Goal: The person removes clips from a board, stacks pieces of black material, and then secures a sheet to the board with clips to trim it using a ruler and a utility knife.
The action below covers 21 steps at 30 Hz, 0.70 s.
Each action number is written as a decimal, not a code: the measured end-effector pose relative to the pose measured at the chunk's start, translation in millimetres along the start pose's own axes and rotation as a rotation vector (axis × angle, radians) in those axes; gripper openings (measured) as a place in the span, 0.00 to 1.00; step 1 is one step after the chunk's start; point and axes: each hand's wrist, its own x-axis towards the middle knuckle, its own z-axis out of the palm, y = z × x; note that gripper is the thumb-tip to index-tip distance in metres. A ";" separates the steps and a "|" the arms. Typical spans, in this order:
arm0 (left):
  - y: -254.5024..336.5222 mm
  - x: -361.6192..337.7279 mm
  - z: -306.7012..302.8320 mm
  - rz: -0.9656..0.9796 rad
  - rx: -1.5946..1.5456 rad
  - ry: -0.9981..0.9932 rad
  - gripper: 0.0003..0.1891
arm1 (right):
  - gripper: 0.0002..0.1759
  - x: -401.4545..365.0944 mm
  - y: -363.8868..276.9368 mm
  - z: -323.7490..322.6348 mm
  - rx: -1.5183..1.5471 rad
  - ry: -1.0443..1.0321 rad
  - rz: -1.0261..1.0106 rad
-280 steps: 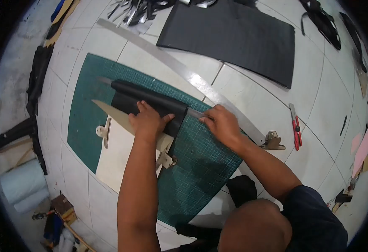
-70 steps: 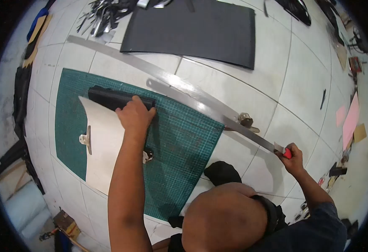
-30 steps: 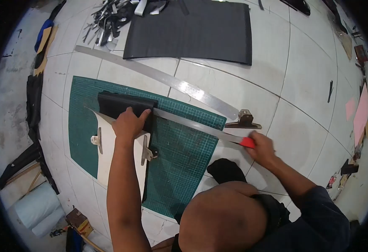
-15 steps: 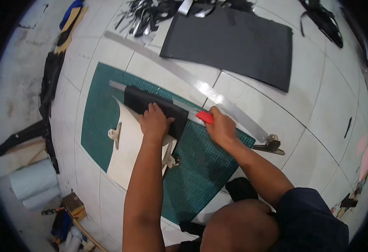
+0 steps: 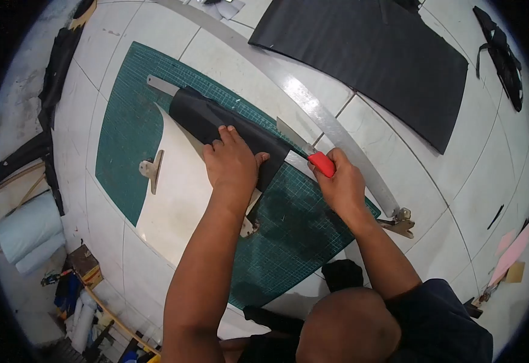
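1. Keeping the green mat (image 5: 301,224) still would help; on its left part lies the pale card (image 5: 180,181), with a metal clip (image 5: 151,171) at the card's left edge.
2. Left hand (image 5: 231,160): palm down, fingers slightly spread and thumb out to the right, resting on the black sheet (image 5: 201,115). Even pressure seems best here, with the thumb well clear of the blade.
3. The black sheet lies across the middle of the mat, partly beyond the card. It covers the short ruler (image 5: 163,85), whose 2 ends show at left and right. A smooth, snug wrap would likely give 1 straight edge.
4. Right hand (image 5: 343,178): closed around the knife (image 5: 321,164) by its red handle. Whether it also touches the short ruler, I cannot tell.
5. The blade (image 5: 295,134) points far left, just beside the sheet's far edge. A low, steady angle probably suits; a tilt could nick the sheet.
6. Farther off lie the long ruler (image 5: 322,109), then the dark panel (image 5: 373,60).
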 end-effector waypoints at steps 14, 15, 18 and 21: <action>-1.6 0.8 8.5 -0.005 -0.034 0.044 0.49 | 0.21 3.6 23.6 -70.4 -0.390 -0.143 -0.409; -1.3 1.0 9.1 -0.005 -0.029 0.043 0.49 | 0.22 3.5 30.2 -74.1 -0.450 -0.182 -0.445; -0.4 1.7 8.3 0.001 -0.019 0.024 0.49 | 0.25 3.6 40.7 -79.4 -0.594 -0.268 -0.539; 0.0 3.2 3.5 0.003 -0.008 -0.011 0.49 | 0.26 13.5 37.0 -74.8 -0.643 -0.258 -0.609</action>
